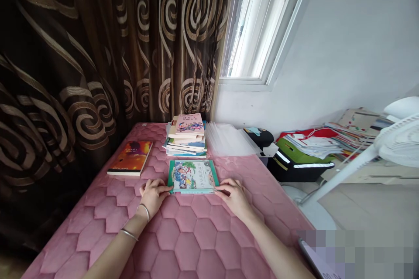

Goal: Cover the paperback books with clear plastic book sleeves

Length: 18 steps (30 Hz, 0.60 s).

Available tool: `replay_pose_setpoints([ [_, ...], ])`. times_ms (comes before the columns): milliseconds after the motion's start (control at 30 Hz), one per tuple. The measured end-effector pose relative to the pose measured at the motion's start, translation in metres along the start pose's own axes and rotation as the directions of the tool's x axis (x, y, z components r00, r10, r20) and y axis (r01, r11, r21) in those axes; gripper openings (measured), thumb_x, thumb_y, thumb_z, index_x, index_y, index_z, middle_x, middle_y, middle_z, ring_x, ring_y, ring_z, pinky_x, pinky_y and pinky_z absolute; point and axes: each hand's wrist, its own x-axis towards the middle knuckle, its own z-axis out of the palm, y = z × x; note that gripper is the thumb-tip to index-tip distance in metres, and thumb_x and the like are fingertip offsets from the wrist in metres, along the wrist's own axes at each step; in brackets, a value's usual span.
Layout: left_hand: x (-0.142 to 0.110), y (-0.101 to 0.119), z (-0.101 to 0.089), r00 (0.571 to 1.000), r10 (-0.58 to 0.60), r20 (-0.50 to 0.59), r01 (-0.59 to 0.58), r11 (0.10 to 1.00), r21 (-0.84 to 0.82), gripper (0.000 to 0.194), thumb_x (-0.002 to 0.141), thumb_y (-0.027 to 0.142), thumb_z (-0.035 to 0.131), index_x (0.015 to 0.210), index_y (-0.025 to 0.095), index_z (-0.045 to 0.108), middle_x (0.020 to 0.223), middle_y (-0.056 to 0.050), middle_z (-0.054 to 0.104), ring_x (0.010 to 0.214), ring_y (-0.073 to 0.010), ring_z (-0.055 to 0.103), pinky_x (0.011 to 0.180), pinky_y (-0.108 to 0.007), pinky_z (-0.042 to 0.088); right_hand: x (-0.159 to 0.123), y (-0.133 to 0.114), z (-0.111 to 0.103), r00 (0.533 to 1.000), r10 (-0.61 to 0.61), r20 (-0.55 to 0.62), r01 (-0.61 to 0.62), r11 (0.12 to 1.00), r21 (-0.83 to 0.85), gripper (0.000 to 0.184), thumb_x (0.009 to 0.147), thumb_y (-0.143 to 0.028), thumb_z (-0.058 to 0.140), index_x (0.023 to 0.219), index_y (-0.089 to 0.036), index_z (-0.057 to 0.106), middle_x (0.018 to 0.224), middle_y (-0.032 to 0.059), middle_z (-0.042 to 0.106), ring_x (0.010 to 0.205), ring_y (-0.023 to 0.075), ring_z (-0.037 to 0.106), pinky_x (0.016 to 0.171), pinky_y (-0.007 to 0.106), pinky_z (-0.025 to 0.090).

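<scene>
A green-bordered picture book (195, 176) lies flat on the pink quilted mattress (196, 235), its cover turned sideways to me. A clear, shiny strip shows along its near edge. My left hand (153, 192), with two bracelets on the wrist, pinches the near left corner. At the near right corner, my right hand (233, 195) grips the book the same way, thumb and fingers together. Behind the book stands a stack of books (186, 144) with a pink one on top. An orange and black book (130, 158) lies by itself to the left.
Clear plastic sheets (231, 140) lie right of the stack. Beyond the mattress's right edge are a black and green box (299, 163) with papers on it and a white fan (347, 172). A phone (319, 259) is at lower right. A patterned curtain (170, 43) hangs behind.
</scene>
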Motion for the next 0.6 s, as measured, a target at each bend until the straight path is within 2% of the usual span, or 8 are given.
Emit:
replay_pose_setpoints([
  [133,0.003,-0.001,0.004,0.999,-0.048,0.024,0.049,0.998,-0.038,0.025,0.084,0.025,0.06,0.097,0.043,0.072,0.097,0.001,0.066,0.097,-0.0208,0.047,0.082,-0.04,0.028,-0.001,0.0,0.003,1.0,-0.01,0.005,0.01,1.0,0.016,0.015,0.084,-0.033,0.06,0.086,-0.033,0.075,0.095,0.0021,0.065,0.091,0.0213,0.054,0.081,0.036,0.039],
  [333,0.002,0.006,-0.001,0.999,-0.038,0.013,0.039,0.999,-0.036,0.023,0.082,0.022,0.06,0.09,0.038,0.073,0.098,0.0,0.064,0.099,-0.0221,0.047,0.08,-0.038,0.028,-0.001,-0.005,-0.002,1.0,-0.003,0.018,0.004,1.0,-0.004,0.014,0.082,-0.029,0.06,0.084,-0.031,0.074,0.098,0.0023,0.064,0.095,0.0216,0.053,0.081,0.035,0.037],
  [467,0.007,0.031,-0.002,1.0,-0.014,-0.008,0.014,1.0,-0.02,0.019,0.08,0.025,0.061,0.09,0.035,0.073,0.105,-0.002,0.062,0.102,-0.0242,0.046,0.084,-0.042,0.029,0.004,-0.03,-0.003,0.999,-0.006,0.044,0.009,0.998,-0.066,0.009,0.078,-0.035,0.065,0.083,-0.029,0.071,0.105,0.0024,0.061,0.101,0.0235,0.05,0.081,0.036,0.035],
  [600,0.015,0.063,0.008,0.997,0.078,0.026,-0.077,0.996,-0.044,0.015,0.08,0.03,0.063,0.091,0.033,0.073,0.103,-0.003,0.063,0.103,-0.0248,0.048,0.089,-0.044,0.029,0.012,-0.064,0.013,0.996,-0.063,0.058,0.068,0.994,-0.09,0.011,0.077,-0.039,0.069,0.084,-0.031,0.069,0.104,0.0012,0.061,0.102,0.0233,0.049,0.083,0.036,0.033],
])
